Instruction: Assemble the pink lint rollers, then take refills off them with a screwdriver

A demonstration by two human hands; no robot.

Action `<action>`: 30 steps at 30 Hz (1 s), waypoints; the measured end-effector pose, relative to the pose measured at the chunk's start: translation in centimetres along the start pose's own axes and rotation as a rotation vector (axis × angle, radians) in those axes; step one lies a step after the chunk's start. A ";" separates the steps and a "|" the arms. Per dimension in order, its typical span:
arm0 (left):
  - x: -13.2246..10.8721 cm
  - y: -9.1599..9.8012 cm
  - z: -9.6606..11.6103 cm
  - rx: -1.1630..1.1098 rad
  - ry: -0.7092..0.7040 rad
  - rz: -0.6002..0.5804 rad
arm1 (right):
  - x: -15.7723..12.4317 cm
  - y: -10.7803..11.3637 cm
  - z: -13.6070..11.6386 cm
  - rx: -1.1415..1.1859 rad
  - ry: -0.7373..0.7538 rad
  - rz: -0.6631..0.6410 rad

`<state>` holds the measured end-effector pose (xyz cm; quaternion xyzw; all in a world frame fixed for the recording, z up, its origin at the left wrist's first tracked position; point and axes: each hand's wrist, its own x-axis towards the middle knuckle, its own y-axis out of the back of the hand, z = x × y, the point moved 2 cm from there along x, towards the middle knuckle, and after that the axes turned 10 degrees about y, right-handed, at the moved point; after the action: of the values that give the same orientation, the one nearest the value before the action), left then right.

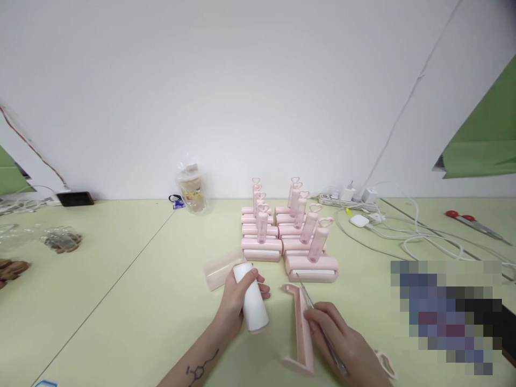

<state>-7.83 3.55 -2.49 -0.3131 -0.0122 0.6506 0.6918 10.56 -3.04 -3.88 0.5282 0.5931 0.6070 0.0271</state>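
Note:
My left hand (236, 301) is closed around a white paper roll (252, 301), holding it just above the pale green table (121, 279). My right hand (342, 344) grips a pink roller frame (300, 328) that stands on the table, and a thin metal rod (318, 317) runs through its fingers, tip pointing up and away. A translucent pink cover (220, 269) lies just beyond the left hand. Behind it, several assembled pink lint rollers (288, 236) with heart-topped handles stand in two rows.
A plastic cup with a drink (192, 192) stands by the wall. A power strip with chargers (346, 198) and white cables (427, 236) cover the right side. Red-handled scissors (470, 220) lie far right. A phone (75, 199) and plastic packets (60, 239) sit at left.

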 end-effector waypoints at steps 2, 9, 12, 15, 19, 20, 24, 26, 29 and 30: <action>0.0 0.3 1.1 0.101 -0.074 -0.011 | 0.3 -0.2 0.1 -0.018 0.050 -0.052; 0.4 2.0 6.1 0.484 -0.354 0.045 | 2.9 -0.3 0.3 -0.094 0.221 -0.090; 1.2 2.1 7.3 0.482 -0.454 0.055 | 4.2 0.4 0.4 -0.013 0.181 -0.039; 1.9 2.1 7.4 0.380 -0.497 0.063 | 5.4 0.3 -0.8 0.187 0.142 -0.039; 1.4 3.3 7.9 0.242 -0.616 0.175 | 6.9 -2.9 -4.2 0.302 -0.015 -0.257; 1.1 3.7 8.2 0.212 -0.656 0.211 | 7.2 -4.2 -5.2 0.278 -0.020 -0.337; 0.4 5.4 9.3 0.146 -0.773 0.303 | 7.4 -8.3 -8.1 0.195 0.150 -0.595; 0.5 5.9 9.4 0.151 -0.787 0.313 | 7.2 -8.7 -8.2 0.190 0.175 -0.601; 1.0 6.1 9.1 0.198 -0.770 0.301 | 7.6 -7.3 -6.8 0.307 0.091 -0.412; 1.2 6.1 8.9 0.221 -0.760 0.294 | 8.2 -6.6 -6.2 0.356 0.062 -0.308</action>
<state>-16.88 8.08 1.43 0.0268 -0.1517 0.8090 0.5673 -1.10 0.03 -2.26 0.4091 0.7650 0.4973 0.0074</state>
